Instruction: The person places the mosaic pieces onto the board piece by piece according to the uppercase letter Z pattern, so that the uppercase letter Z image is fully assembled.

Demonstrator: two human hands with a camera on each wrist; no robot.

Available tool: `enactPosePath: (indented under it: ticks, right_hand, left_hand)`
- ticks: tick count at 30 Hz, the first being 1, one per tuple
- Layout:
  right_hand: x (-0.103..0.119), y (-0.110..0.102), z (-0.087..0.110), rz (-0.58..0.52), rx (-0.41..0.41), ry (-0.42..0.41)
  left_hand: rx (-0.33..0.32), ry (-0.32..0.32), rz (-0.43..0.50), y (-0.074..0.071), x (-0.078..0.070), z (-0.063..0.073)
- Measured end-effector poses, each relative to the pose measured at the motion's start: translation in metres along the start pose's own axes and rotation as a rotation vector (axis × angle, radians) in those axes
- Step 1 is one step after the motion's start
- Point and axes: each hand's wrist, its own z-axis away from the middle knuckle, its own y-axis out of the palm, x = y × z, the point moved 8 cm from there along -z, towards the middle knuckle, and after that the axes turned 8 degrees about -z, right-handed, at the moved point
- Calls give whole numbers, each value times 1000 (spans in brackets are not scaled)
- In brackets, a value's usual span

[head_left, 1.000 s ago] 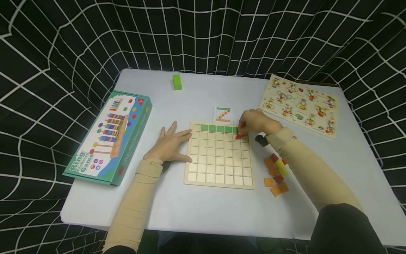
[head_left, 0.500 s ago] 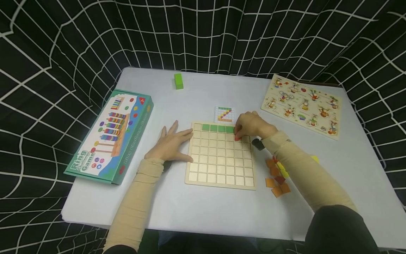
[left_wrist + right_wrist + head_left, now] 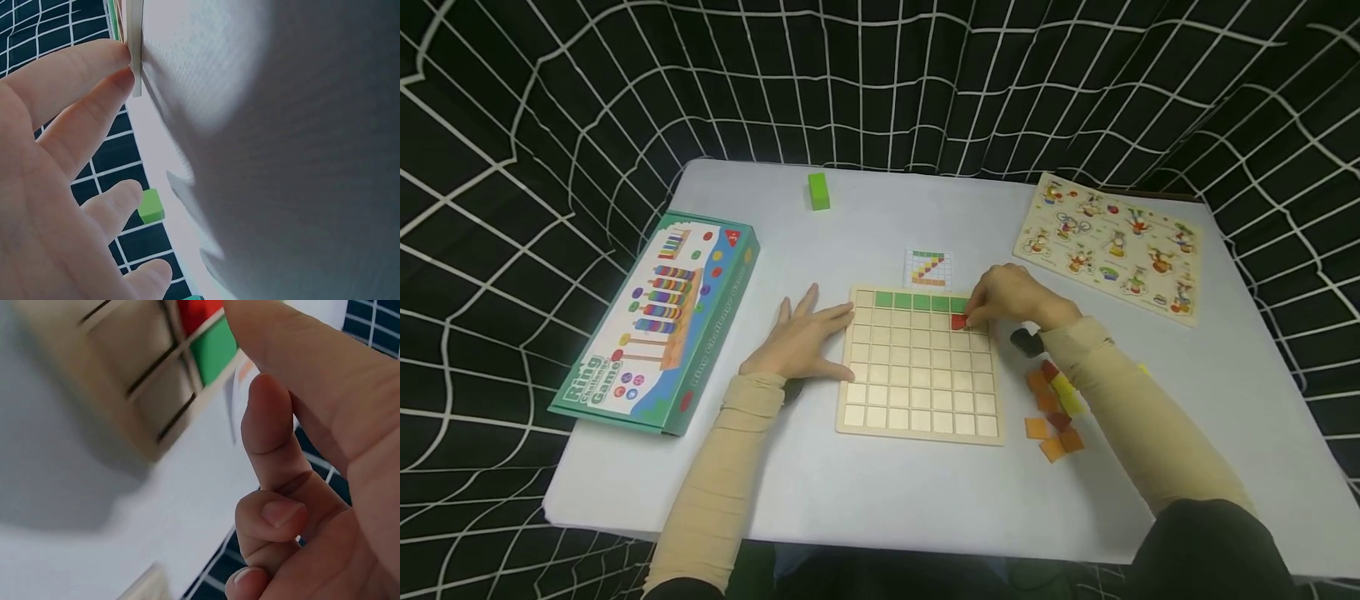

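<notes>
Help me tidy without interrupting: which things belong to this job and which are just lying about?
Likely in use:
square pale wooden grid board
green square tiles in it
red square tile at the right hand
loose orange, yellow and red tiles
small white square pattern card

Likely lying about:
flat teal rectangular game box
bright green rectangular block
cream rectangular wooden picture board

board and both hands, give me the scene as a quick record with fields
board: gridded, most cells bare
green tiles: five, top row
red tile: second row, under the rightmost green tile
left hand: fingers spread, touching the board's left edge
right hand: fingers at the red tile, grip unclear
loose tiles: orange, yellow and red, right of the board
card: coloured pattern, past the board's far edge
box: left of the left hand
puzzle: far right
block: green, far side
</notes>
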Motion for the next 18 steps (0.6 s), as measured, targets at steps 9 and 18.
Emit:
enactPosePath:
  ticks: [9, 18]
  right_hand:
    - [-48, -13, 51, -15, -54, 119]
    - [-101, -9, 106, -117, -45, 313]
  left_hand:
    - [10, -9, 9, 1, 1, -1]
    - [2, 2, -2, -1, -2, -1]
